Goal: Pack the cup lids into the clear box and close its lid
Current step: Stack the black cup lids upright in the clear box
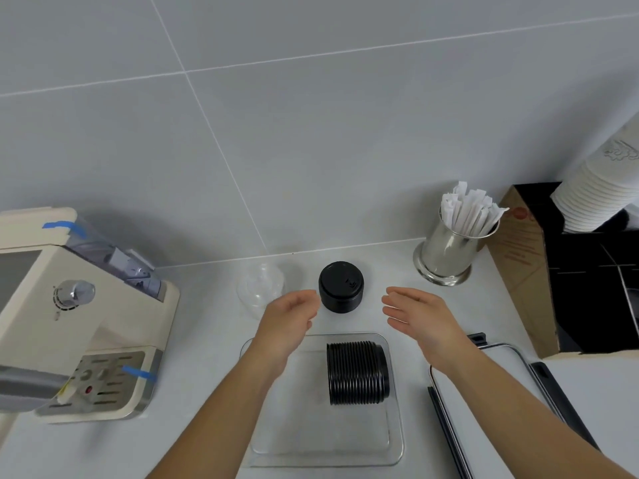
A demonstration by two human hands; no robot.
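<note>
Both hands hover over the white bench (193, 426), each grip spread and holding nothing. The left hand (288, 319) and right hand (420, 318) flank an upright stack of black lids (341, 286) near the wall. A second stack of black lids (358, 373) lies on its side inside the open clear box (325, 454). The box lid (491, 409) rests just right of the box. A stack of clear lids (259, 286) stands behind the left hand.

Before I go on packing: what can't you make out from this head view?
- Clear plastic lids: count unreadable, transparent against the counter; left hand covers part.
- Box's loose lid: right forearm crosses it; bottom edge cuts it.
- White paper cup stack: cut by right edge.
- Upright stack of black lids: count unreadable.
</note>
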